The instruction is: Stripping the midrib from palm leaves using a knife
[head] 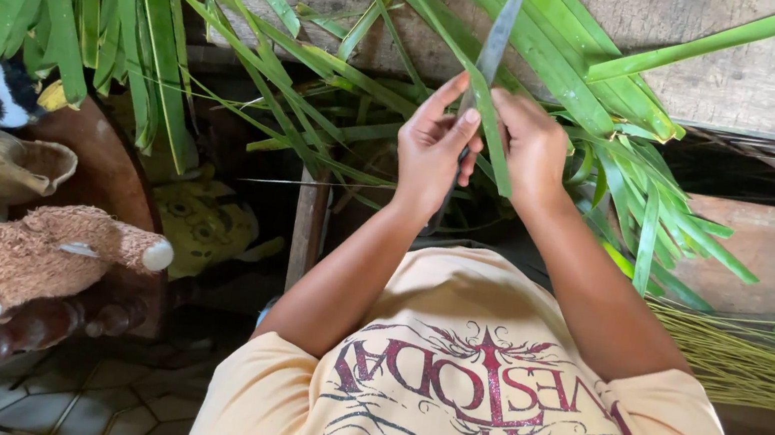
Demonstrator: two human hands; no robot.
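Both hands are up in front of the chest. The left hand [433, 148] has its grip closed on a knife [496, 36], blade pointing up. The right hand [534, 147] pinches one long green leaf [495, 137] right by the blade. Lots of leaves [132, 20] are uncut & some thin sticks [751, 365] lie at the right, so prob. early on, w/ plenty left.
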